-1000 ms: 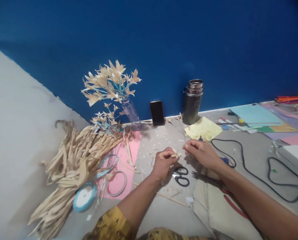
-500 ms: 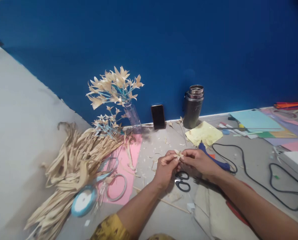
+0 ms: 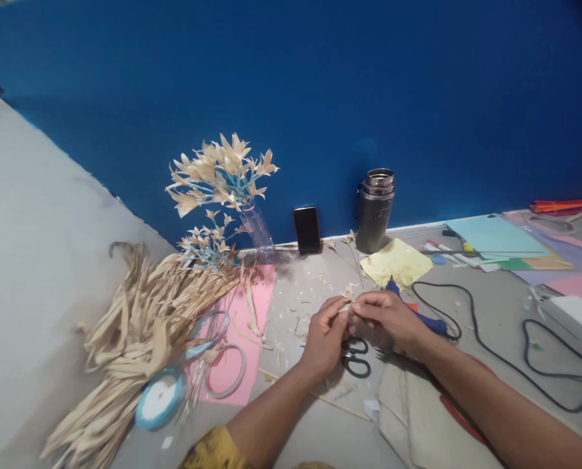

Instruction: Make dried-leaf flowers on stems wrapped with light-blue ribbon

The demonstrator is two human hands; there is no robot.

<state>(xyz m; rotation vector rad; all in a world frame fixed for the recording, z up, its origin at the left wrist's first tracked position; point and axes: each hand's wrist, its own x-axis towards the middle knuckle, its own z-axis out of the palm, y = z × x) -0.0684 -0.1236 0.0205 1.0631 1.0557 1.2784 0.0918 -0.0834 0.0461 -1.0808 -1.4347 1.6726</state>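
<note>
A blue wall [image 3: 291,98] stands behind the table [image 3: 503,299], meeting its far edge. A heap of dried husks [image 3: 139,326] sprawls along the table's left side, next to a pink sheet [image 3: 252,355]. Behind the heap, a bunch of pale flowers [image 3: 222,172] on blue stems rises from a tilted clear vase [image 3: 256,225]. A dark flask [image 3: 375,213], its mouth uncovered, stands upright near the wall.

The left hand [image 3: 325,335] and right hand [image 3: 389,317] meet over the middle of the table. Fingers of both hands are pinched narrow at the base of one small pale flower [image 3: 350,291], its petals pointing up above the fingertips.

Crumpled yellow paper [image 3: 397,262] lies before the flask. A blue glue gun [image 3: 430,321] lies just beyond the right hand, which partly hides it. A roll of blue ribbon [image 3: 160,398] sits against the husks. A black phone [image 3: 307,230] leans at the wall. Scissors [image 3: 357,357] lie beside the left hand, black handles showing; their blades are hidden.
</note>
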